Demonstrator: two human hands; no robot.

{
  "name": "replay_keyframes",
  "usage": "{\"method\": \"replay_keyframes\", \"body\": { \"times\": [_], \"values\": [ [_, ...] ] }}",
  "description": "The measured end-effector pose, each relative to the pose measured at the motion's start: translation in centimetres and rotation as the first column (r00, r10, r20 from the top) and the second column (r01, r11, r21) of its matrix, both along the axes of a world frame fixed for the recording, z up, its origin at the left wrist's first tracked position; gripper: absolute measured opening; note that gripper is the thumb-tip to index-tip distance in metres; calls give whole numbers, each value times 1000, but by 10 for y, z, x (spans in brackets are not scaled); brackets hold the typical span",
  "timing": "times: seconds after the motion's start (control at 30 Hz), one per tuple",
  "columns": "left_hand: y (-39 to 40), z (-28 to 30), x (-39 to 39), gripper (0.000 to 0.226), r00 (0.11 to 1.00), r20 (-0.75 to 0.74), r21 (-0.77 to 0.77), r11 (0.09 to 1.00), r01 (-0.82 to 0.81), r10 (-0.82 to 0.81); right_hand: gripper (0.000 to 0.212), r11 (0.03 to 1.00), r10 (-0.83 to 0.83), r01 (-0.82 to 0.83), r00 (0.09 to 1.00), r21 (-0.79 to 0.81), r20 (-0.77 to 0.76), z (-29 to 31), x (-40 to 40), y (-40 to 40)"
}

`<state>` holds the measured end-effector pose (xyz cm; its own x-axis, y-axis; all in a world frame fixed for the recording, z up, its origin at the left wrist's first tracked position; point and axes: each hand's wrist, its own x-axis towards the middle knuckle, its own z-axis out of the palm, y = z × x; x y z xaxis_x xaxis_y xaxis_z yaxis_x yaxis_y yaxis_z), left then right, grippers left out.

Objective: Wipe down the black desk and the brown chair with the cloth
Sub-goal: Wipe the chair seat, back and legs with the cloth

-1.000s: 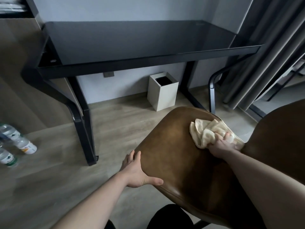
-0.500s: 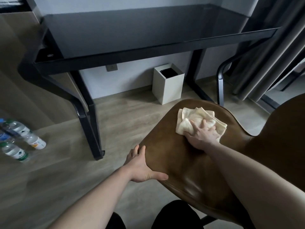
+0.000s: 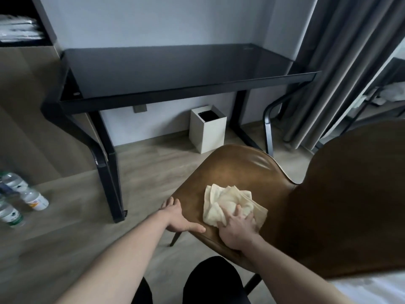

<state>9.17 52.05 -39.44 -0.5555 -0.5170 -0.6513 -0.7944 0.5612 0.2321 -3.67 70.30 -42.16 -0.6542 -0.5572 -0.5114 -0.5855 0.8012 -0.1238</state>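
Here, right hand (image 3: 237, 231) presses cloth (image 3: 228, 204) flat on chair (image 3: 238, 172); left hand (image 3: 178, 218) grips its edge; bin (image 3: 208, 130) seemingly dark-lined.

The brown chair seat (image 3: 236, 172) carries the crumpled cloth (image 3: 228, 202); water bottles (image 3: 32, 199) lie on the floor (image 3: 153, 167).

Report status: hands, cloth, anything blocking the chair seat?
Right hand pressing cloth flat on brown chair seat. Left hand grips seat's left edge. Nothing else on seat.
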Motion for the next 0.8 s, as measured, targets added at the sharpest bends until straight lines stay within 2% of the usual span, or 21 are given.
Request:
{"method": "replay_keyframes", "body": {
  "times": [0.23, 0.53, 0.63, 0.73, 0.8],
  "values": [
    [1, -13, -2, 186, 999, -25, 14, 1000, -19, 19, 75, 993, -113, 114, 993, -20, 35, 4, -5, -24],
    [-8, -20, -5, 187, 998, -51, 91, 996, -21, 26, 89, 987, -144, 141, 989, -72, -37, -10, -89, -116],
    [-11, -20, -7, 186, 1000, -20, 124, 992, -20, 23, 85, 988, -130, 122, 989, -98, -77, -14, -93, -119],
    [-13, -18, -9, 188, 1000, 14, 126, 992, -4, 3, 70, 992, -66, 52, 990, -114, -124, -13, -86, -104],
    [-10, -16, -9, 189, 1000, 17, 122, 993, 0, -3, 62, 990, -49, 36, 994, -135, -96, -9, -81, -89]
  ]
}}
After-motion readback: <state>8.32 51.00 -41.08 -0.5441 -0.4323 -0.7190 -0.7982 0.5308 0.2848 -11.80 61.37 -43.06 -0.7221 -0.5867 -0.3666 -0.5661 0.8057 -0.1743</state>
